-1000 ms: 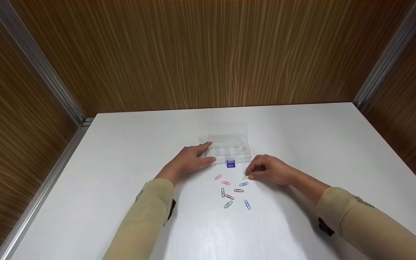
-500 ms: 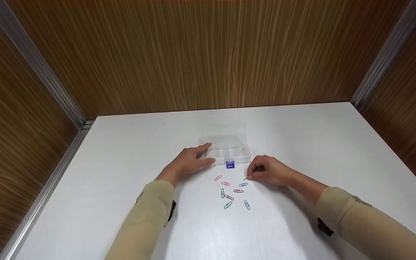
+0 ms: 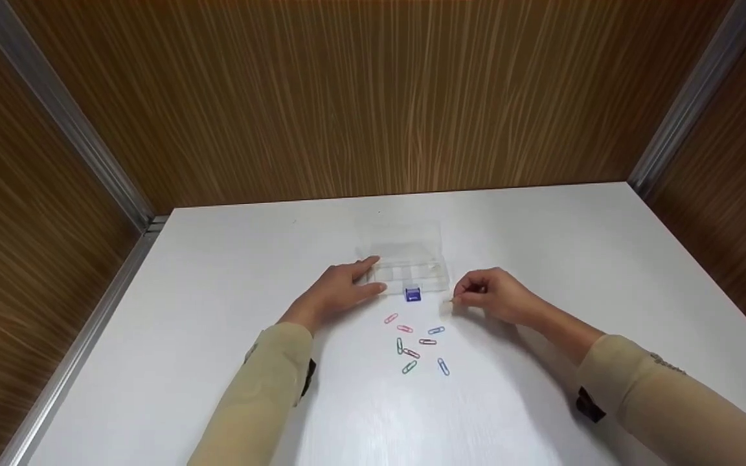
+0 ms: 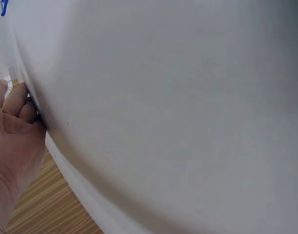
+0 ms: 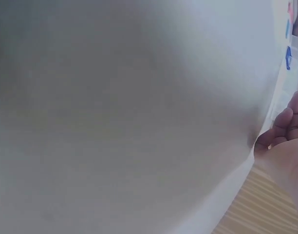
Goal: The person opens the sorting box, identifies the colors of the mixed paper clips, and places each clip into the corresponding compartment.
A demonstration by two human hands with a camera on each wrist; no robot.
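A clear plastic box with its lid laid back stands on the white table; a small blue latch sits at its front edge. My left hand rests flat against the box's left end, fingers straight. My right hand is lifted just right of the box and pinches a yellow paper clip between thumb and fingers. Several coloured paper clips lie scattered on the table in front of the box. The wrist views show mostly blurred white table, with the left hand's fingers and the right hand's fingers at the edges.
Wood-grain walls with metal corner strips enclose the table at the back and both sides. Bare white table surface stretches left, right and toward me.
My right hand has lifted the yellow clip off the table and carried it up and to the right, toward the box's right end. The left hand has not moved.
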